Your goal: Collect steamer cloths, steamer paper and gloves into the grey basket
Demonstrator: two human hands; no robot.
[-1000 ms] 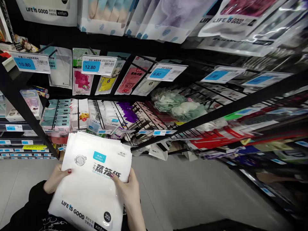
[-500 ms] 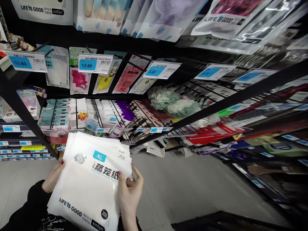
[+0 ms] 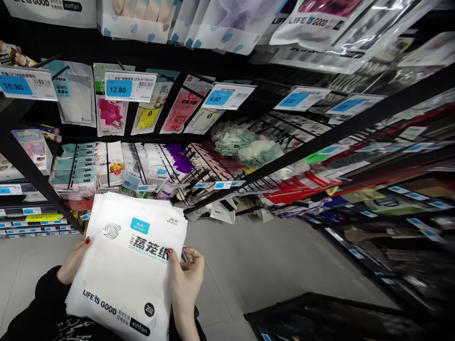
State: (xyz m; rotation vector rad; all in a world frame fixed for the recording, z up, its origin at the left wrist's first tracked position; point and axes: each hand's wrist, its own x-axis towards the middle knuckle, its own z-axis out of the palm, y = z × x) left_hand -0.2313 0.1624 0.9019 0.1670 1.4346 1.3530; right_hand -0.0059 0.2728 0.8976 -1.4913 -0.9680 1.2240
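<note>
Bundle of flat white packs in a two-handed hold, in front of the rack
So the steamer paper packs (image 3: 124,279) are off any shelf, held over the floor (image 3: 256,265), top edge just about overlapping the rack's lower front edge in view. Left hand (image 3: 73,263) grips the left edge, thumb up top, fingers hidden underneath; right hand (image 3: 186,279) pinches the right edge, thumb on the front print, fingers curled behind. Probably light and bendy, with slick-looking film, so the layers could slide over each other; nothing looks breakable. Best hold is likely both long edges, thumbs on top and fingers spread below. Further out, the rack (image 3: 78,45) has purple packets (image 3: 177,158) low down near its front edge, and price tags (image 3: 130,85) above.
</note>
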